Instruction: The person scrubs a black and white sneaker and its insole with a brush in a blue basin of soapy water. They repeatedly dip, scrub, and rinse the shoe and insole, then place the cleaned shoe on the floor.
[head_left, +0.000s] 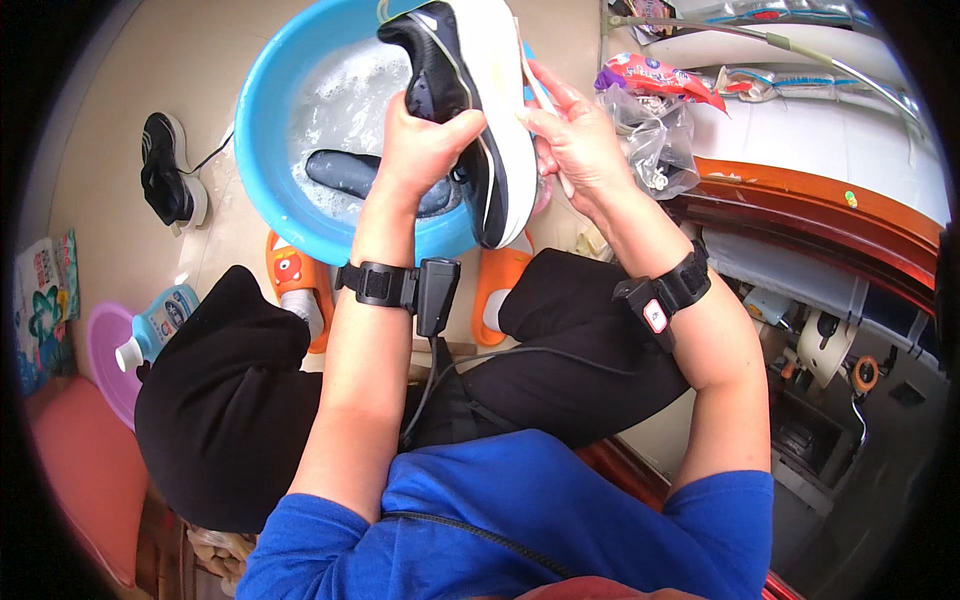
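Note:
My left hand (427, 142) grips a black sneaker with a thick white sole (499, 120), its thumb across the upper. The sneaker is tilted on its side above the right part of a blue plastic basin (255, 142). In my right hand (581, 139) is a slim white handle (541, 90), apparently a brush's, held alongside the sole. Its head is hidden behind the shoe. Cloudy, sudsy water (337, 90) fills the basin's bottom. A dark, elongated item (341, 172), perhaps an insole or another shoe, lies in it, partly covered by my left wrist.
Another black sneaker (169, 169) lies on the tiled floor at left. Nearby are a blue detergent bottle (165, 322), a purple basin (112, 360) and a detergent bag (45, 307). Orange slippers (300, 277) flank the blue basin. A clear plastic bag (660, 142) rests by the wooden edge (810, 191) at right.

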